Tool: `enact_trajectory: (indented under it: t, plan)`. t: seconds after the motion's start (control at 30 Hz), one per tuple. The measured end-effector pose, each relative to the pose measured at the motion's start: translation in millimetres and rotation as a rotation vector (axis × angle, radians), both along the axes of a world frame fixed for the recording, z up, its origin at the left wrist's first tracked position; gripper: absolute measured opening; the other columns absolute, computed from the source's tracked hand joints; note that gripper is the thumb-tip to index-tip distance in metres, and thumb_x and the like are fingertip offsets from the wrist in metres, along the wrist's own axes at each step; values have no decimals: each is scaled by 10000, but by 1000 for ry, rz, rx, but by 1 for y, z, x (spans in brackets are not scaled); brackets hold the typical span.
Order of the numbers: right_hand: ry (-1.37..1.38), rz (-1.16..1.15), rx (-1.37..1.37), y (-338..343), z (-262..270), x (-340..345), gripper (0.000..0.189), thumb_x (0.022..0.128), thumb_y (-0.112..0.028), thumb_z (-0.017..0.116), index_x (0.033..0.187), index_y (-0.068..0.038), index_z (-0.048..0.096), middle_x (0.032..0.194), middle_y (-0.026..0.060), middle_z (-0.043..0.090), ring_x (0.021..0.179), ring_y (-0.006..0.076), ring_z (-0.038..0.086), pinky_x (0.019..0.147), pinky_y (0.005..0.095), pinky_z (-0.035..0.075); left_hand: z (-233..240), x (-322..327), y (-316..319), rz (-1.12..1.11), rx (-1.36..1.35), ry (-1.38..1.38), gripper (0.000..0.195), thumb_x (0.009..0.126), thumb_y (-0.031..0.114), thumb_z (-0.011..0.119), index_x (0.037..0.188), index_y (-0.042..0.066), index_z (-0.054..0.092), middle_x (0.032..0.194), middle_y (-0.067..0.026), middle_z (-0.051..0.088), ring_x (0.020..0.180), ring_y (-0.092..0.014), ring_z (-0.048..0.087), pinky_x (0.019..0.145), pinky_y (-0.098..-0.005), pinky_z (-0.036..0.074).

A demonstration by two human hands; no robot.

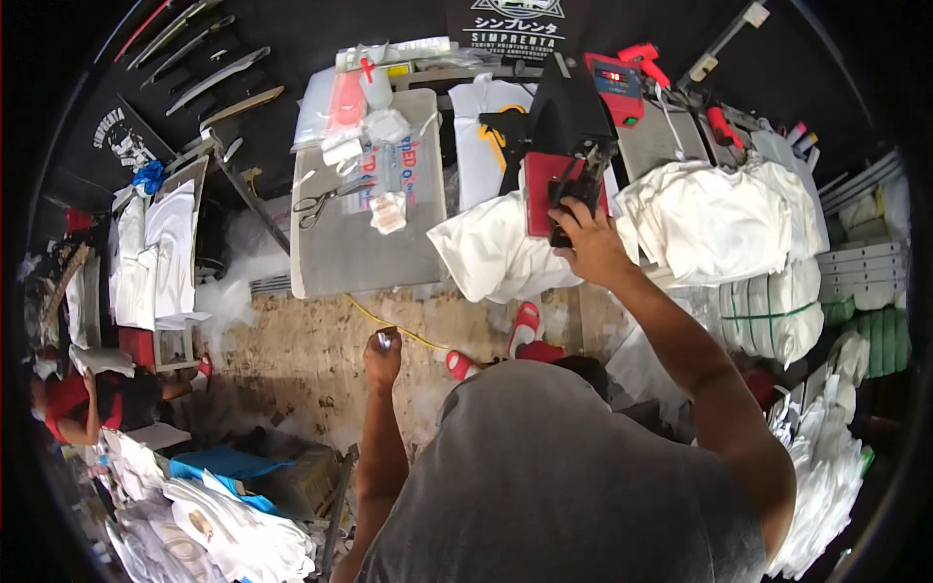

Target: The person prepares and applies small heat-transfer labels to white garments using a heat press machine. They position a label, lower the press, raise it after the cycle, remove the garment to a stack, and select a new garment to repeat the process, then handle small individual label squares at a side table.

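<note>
My right hand (592, 240) rests on the black handle (563, 208) at the front of a heat press, its fingers spread over it. The press has a red plate (538, 191) and a black upper housing (565, 109). White fabric (485, 248) hangs from beneath the red plate towards me. My left hand (383, 350) is raised over the floor, left of my body, with its fingers curled round a small shiny object that I cannot identify. A red control box (614, 87) with a lit display stands just behind the press, on its right.
Scissors (317, 208) and plastic sheets lie on a grey board (364, 266) at left. Piled white garments (707, 218) lie right of the press. A yellow cord (393, 326) crosses the floor. Another person in red (76, 408) sits at far left.
</note>
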State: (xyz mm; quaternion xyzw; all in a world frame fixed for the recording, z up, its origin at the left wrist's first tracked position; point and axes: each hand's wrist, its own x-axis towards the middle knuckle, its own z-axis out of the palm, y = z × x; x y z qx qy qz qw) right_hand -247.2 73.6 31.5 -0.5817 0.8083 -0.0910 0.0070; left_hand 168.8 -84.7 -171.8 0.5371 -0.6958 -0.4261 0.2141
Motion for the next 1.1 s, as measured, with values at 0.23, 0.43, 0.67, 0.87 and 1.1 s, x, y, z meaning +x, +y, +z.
enact_trajectory:
  t: [0.23, 0.43, 0.67, 0.87, 1.1]
  plan:
    - [29, -149, -44, 15, 3, 5, 693, 717, -161, 813, 1353, -193, 538, 1396, 65, 485, 1142, 383, 500, 958, 520, 408, -70, 45, 6, -138, 197, -311, 297, 870, 275, 695, 1044, 35, 717, 955, -191, 734, 895, -303, 724, 752, -391, 561]
    - [-13, -130, -95, -5, -9, 17, 666, 711, -150, 809, 1330, -218, 572, 1387, 20, 500, 1160, 364, 483, 932, 521, 384, -196, 187, 67, -747, 405, -681, 276, 878, 304, 637, 1063, 125, 736, 950, -171, 737, 916, -337, 715, 746, -447, 569]
    - [7, -156, -170, 9, -10, 8, 613, 685, -147, 815, 1260, -216, 615, 1359, -5, 518, 1127, 331, 487, 900, 547, 380, -131, 115, 62, -496, 436, -475, 287, 876, 346, 645, 994, 86, 681, 801, -180, 691, 758, -345, 695, 697, -460, 552]
    - [10, -162, -130, 10, -5, 14, 603, 689, -161, 817, 1256, -197, 617, 1325, 2, 516, 1120, 331, 489, 880, 521, 387, -106, 48, 32, -196, 258, -288, 616, 819, 397, 754, 1270, 42, 530, 1138, -268, 645, 965, -423, 665, 843, -473, 548]
    - [-7, -153, -165, 13, -5, 16, 609, 676, -155, 816, 1250, -197, 618, 1326, 3, 515, 1141, 332, 479, 903, 515, 378, -109, 45, 30, -372, 244, -280, 603, 757, 359, 844, 1200, 20, 615, 1122, -223, 683, 1017, -351, 667, 873, -431, 540]
